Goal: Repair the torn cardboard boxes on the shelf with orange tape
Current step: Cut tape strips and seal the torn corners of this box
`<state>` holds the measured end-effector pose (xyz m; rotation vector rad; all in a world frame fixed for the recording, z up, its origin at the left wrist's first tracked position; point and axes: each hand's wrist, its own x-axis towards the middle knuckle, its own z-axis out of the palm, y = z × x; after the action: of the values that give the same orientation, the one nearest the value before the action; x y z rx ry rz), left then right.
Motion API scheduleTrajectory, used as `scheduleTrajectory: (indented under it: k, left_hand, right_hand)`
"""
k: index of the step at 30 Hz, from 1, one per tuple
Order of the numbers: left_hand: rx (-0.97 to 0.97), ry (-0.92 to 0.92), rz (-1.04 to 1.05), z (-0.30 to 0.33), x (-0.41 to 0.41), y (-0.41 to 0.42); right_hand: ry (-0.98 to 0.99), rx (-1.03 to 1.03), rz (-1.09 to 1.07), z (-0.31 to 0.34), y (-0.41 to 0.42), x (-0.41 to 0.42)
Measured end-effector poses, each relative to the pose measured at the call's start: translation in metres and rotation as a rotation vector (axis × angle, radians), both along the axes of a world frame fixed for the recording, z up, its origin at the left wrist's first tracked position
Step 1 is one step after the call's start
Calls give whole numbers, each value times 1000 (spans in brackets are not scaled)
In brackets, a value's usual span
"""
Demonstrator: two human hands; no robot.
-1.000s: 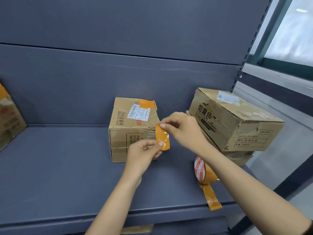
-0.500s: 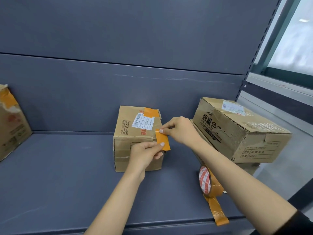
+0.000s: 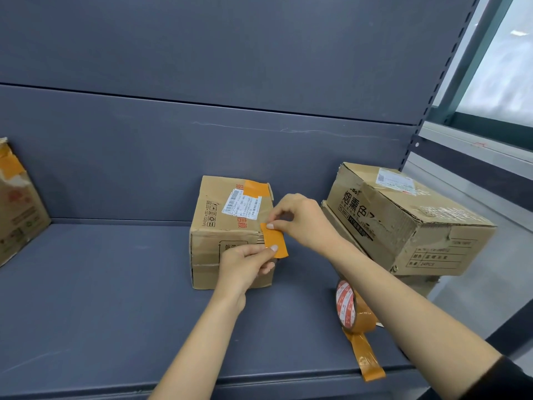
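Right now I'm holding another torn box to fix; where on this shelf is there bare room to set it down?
The widest bare stretch of shelf lies between the left box and the middle box. Right of the middle box it is crowded: both hands, the tape roll with its trailing strip, and the stacked boxes.

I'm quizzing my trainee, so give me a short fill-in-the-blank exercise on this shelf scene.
1. Both hands pinch a short strip of tape coloured ____.
2. The strip is held at the front right corner of the ____ box.
3. The tape roll stands on the shelf under the ____ forearm.

Missing words: orange; middle; right
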<state>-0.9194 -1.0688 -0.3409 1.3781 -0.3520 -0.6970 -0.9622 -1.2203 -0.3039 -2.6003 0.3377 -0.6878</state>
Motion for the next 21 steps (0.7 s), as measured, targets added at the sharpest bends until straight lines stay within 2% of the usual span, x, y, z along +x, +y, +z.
scheduleTrajectory:
  k: [3,6,11,21]
  left_hand:
    - [4,-1,6,-3,2,0]
    - [5,-13,14,-3,4,1]
    - [13,-28,24,-5,5,2]
    - [17,-45,92,-15,5,-5]
  right_hand:
    - [19,-97,138,-4,1,-5]
    - [80,-169,171,-6,-1,-4]
    - [103,-114,210,-7,-6,-4]
    - [-16,-75,230,-28,-14,-14]
